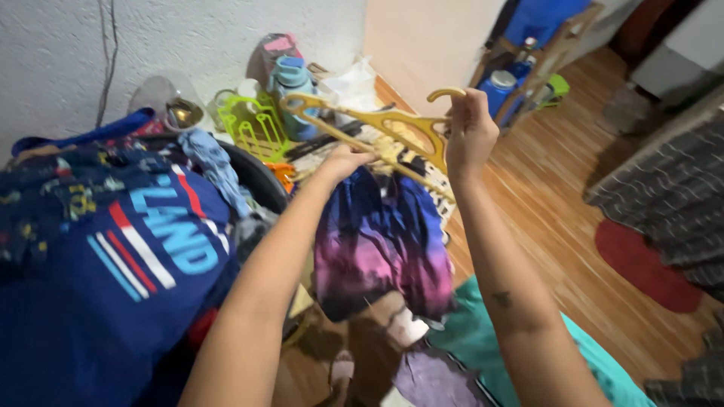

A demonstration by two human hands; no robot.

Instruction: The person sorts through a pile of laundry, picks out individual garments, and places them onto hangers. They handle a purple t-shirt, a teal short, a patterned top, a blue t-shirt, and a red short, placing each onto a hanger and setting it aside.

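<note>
**Garment partly on the hanger**

Fingers of the right hand [469, 136] are pinched shut around the neck of a yellow plastic hanger [385, 128], just under its hook, holding it tilted in the air. The left hand [345, 160] is closed on the hanger's lower arm, where the top edge of a purple, pink and dark blue garment [381, 241] meets it; exactly how those fingers grip cannot be made out, since the hand is turned away.

Going by size: a big heap of dark blue clothing with striped lettering [113, 249] fills the left side, spilling over a dark basket rim [260, 177]. The wooden floor [543, 203] runs off to the right, with a teal cloth [483, 332] below the forearms and a red mat [641, 264] beyond. Behind the hands stand a lime green rack [253, 124] and a light blue bottle [292, 83].

As a judgement, the hanging is midway: the garment droops from the hanger and looks caught on one side, but it is not yet spread evenly across both arms, and the heap remains.
</note>
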